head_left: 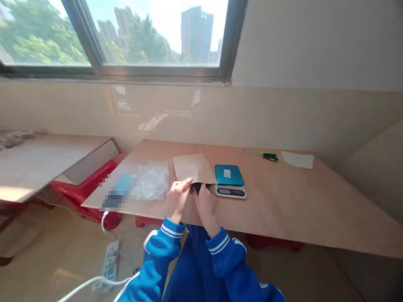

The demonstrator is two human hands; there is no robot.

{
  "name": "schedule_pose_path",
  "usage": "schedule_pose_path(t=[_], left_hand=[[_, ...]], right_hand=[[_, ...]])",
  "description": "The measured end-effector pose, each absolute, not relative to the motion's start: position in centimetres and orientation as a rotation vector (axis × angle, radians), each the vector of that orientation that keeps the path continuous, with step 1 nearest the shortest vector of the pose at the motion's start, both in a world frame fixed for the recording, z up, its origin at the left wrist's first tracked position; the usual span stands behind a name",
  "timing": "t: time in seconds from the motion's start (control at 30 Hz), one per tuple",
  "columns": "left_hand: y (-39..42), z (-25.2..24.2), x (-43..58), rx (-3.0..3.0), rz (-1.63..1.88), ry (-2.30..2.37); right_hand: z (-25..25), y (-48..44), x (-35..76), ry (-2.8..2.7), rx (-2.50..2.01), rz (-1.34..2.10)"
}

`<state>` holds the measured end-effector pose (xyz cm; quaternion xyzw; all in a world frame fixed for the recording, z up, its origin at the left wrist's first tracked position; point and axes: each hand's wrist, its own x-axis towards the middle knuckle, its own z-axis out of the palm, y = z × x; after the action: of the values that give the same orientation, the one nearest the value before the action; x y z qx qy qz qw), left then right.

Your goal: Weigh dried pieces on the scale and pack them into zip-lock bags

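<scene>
A brown kraft paper envelope [192, 166] lies on the table, its near edge lifted. My left hand [178, 199] pinches that edge at its left corner. My right hand [206, 206] is at the same edge, fingers bent down around a dark thing [197, 186] that shows under the paper. Most of the dark thing is hidden by paper and fingers, so its kind is not clear. Just right of the envelope sits a digital scale [231, 192] with a teal top plate [229, 174] and a small white label.
Clear plastic bags [153, 180] lie left of the envelope, beside a blurred-out item [118, 193] with a white cable. A green-and-black screwdriver [269, 156] and white paper [297, 160] lie at the back right. Red stools [85, 188] and a power strip [111, 260] are below.
</scene>
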<state>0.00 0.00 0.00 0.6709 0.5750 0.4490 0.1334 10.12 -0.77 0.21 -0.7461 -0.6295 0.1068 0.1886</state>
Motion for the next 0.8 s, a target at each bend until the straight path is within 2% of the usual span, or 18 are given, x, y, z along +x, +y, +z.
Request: schedule_pose_path(t=[0.23, 0.5, 0.8], left_hand=[[-0.4, -0.3, 0.1, 1.841, 1.32, 1.717], [0.2, -0.7, -0.2, 1.81, 1.422, 1.597], [2.6, -0.5, -1.7, 1.737, 1.344, 1.615]], right_hand=[[0.4, -0.6, 11.2, -1.787, -2.117, 0.249], [-0.6, -0.7, 11.8, -1.684, -1.929, 0.215], [0.8, -3.5, 14.7, -1.312, -1.558, 0.539]])
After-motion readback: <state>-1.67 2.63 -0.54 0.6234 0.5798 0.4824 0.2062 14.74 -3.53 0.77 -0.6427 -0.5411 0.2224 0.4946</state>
